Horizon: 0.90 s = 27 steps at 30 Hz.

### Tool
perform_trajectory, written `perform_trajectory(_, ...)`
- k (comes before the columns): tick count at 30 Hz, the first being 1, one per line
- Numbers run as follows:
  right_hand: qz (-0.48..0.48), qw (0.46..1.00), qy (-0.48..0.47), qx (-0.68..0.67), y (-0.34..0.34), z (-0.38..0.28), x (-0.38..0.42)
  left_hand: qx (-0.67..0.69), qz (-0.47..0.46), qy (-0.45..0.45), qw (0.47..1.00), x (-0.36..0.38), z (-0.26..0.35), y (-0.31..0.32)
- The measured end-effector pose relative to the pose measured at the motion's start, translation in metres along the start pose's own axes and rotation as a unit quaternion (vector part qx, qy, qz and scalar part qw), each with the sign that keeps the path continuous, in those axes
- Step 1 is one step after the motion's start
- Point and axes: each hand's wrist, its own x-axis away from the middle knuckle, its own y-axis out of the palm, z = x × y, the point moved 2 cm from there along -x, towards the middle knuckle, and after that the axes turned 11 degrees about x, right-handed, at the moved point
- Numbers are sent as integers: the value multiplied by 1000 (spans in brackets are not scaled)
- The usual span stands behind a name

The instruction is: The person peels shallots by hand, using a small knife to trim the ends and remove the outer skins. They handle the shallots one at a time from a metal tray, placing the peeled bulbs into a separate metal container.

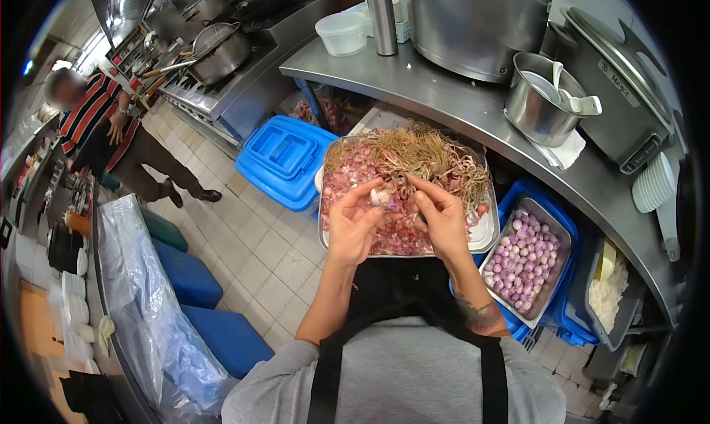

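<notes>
In the head view, my left hand (355, 223) pinches a pale, partly peeled shallot (380, 197) between thumb and fingers. My right hand (441, 218) is closed close beside it, around a dark, narrow thing that looks like a small knife, mostly hidden by the fingers. Loose reddish skin hangs between the two hands. Below them is a wide metal tray (484, 235) heaped with pink-purple shallot skins (347, 176) and, towards the back, dry stringy roots and stalks (414, 146).
At right, a metal pan of peeled shallots (523, 261) sits on a blue bin. A lidded blue bin (285, 161) stands left of the tray. The steel counter (458, 91) bears a pot (543, 102) and a flask (381, 17). Another person (111, 128) stands at far left.
</notes>
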Motion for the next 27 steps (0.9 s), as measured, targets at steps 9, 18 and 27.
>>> perform_trajectory(9, -37, 974, -107, 198, 7, -9, 10, -35, 38, -8, 999, 1, -2, 0)
perform_trajectory(18, -28, 960, -166, 223, 10, -6, 11, -80, 61, 28, 995, 6, -1, 4)
perform_trajectory(27, -56, 987, 118, -91, -13, 12, 5, -41, 58, -20, 997, 1, -25, -11)
